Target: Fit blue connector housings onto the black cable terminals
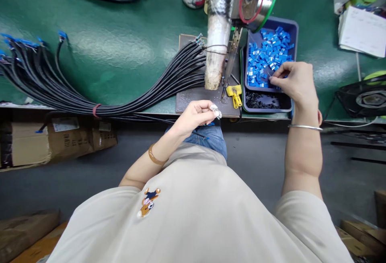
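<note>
My left hand [196, 118] is closed in front of the bench edge, above my lap, with white wrapping at its fingertips. What it pinches, if anything, is hidden. Just below it show bits of blue and a thin dark cable end with a blue tip [206, 137]. My right hand [294, 80] reaches over a grey-blue tray [295, 40] of small blue connectors [268, 56]. Its thumb and forefinger are pinched together low over the connectors; anything between them is too small to make out.
A bundle of black cables [135, 104] lies along the bench's front edge. Beside it hang a taped nozzle [215, 62] and a solder spool [267, 7]. A yellow clip [235, 95] and a tray of small black parts [261, 100] sit near the edge. A fan [364, 98] stands right.
</note>
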{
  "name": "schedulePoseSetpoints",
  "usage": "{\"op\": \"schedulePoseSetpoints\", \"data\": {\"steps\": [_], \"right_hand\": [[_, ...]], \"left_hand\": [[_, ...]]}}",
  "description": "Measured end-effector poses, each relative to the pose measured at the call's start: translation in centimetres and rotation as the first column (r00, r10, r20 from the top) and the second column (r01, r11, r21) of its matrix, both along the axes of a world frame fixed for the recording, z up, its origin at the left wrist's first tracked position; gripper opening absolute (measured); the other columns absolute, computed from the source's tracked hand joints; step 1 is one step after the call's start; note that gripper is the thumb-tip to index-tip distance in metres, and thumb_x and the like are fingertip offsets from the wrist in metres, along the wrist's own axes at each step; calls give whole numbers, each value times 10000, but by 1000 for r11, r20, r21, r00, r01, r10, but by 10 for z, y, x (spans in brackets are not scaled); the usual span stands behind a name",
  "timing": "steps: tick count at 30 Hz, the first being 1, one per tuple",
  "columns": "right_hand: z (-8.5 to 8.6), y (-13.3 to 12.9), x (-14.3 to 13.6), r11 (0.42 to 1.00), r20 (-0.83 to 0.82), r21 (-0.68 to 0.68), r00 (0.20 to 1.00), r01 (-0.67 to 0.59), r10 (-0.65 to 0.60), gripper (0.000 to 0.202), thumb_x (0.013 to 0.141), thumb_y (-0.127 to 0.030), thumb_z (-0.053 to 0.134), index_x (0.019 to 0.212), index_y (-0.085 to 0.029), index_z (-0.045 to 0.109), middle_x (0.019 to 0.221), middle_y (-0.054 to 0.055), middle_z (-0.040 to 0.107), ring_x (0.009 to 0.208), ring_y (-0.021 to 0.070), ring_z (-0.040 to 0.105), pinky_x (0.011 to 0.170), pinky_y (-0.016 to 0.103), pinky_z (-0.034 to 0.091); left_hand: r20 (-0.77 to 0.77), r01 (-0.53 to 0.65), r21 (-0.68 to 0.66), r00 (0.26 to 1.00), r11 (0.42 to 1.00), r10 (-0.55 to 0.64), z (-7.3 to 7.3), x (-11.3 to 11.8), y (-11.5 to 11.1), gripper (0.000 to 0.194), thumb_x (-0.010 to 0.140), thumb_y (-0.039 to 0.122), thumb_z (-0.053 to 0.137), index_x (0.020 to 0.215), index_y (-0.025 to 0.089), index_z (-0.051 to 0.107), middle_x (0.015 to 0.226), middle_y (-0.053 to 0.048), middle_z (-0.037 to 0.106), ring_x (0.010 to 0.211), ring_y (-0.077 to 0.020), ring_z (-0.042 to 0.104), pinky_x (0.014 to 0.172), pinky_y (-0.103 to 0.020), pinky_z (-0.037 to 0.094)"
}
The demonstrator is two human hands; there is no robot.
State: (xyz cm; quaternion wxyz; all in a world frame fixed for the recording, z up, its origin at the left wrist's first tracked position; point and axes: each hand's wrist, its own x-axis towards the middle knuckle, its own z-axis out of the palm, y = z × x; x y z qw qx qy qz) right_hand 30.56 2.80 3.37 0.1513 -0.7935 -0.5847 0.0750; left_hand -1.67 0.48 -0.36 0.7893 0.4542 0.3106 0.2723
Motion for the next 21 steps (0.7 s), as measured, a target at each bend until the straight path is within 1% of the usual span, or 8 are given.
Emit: {"op": "schedulePoseSetpoints", "data": {"steps": [2, 4, 6, 7, 9, 11, 15, 21], "right_hand": [[2, -5, -6, 995, 78, 97, 997, 9, -16, 127, 683, -145, 699, 618, -181, 596, 664, 41, 644, 581, 73, 494, 656, 302, 412], [8, -18, -21, 975, 37, 222, 999, -2, -6, 151, 702, -151, 691, 620, -193, 571, 707, 39, 650, 581, 70, 500, 647, 291, 428], [16, -38, -48, 941, -210, 338, 974, -14, 90, 124, 759, -188, 682, 689, -206, 581, 787, 40, 664, 611, 81, 570, 586, 256, 457], [19, -50, -64, 920, -339, 391, 926, -19, 164, 118, 782, -206, 684, 723, -210, 582, 831, 38, 665, 645, 97, 620, 584, 255, 495], [21, -72, -100, 897, -427, 437, 861, -71, 277, 146, 791, -226, 710, 709, -204, 592, 866, 25, 649, 737, 133, 673, 625, 282, 556], [15, -89, -131, 886, -455, 455, 830, -96, 323, 118, 811, -212, 698, 729, -213, 614, 867, 16, 663, 780, 153, 684, 667, 320, 597], [-8, -100, -164, 783, -340, 617, 871, -78, 354, 96, 829, -168, 676, 815, -262, 667, 872, 5, 718, 855, 168, 686, 773, 363, 598], [-25, -100, -168, 805, -418, 591, 838, -42, 351, 38, 861, -242, 640, 846, -272, 657, 903, 17, 726, 848, 180, 698, 722, 367, 599]], "left_hand": [[-3, -43, 12, 999, 999, 43, 1, 2, 0, 198, 718, 241, 730, 658, 138, 573, 498, 61, 449, 456, -24, 343, 446, -184, 196], [3, -79, 13, 997, 997, 79, 2, 4, 0, 200, 707, 232, 731, 644, 135, 567, 499, 67, 441, 453, -18, 324, 452, -185, 206], [7, -104, 22, 995, 994, 104, 4, 6, 1, 196, 704, 220, 722, 631, 132, 564, 507, 64, 452, 456, -17, 328, 456, -185, 215], [8, -114, 26, 994, 993, 113, 4, 7, 1, 194, 705, 213, 717, 625, 131, 560, 512, 62, 457, 459, -17, 334, 458, -185, 220], [9, -126, 34, 992, 991, 126, 6, 8, 2, 195, 709, 202, 705, 616, 134, 547, 515, 62, 457, 462, -18, 339, 460, -185, 224], [13, -131, 38, 991, 991, 131, 7, 9, 2, 193, 707, 193, 696, 614, 137, 536, 513, 66, 446, 459, -17, 329, 458, -186, 222], [23, -127, 52, 992, 991, 126, 8, 11, 3, 179, 701, 193, 690, 619, 138, 541, 514, 70, 427, 460, -17, 311, 456, -188, 213], [19, -68, 55, 998, 996, 67, 5, 9, 5, 121, 715, 209, 665, 662, 134, 586, 509, 55, 453, 451, -22, 333, 437, -184, 196]]}}
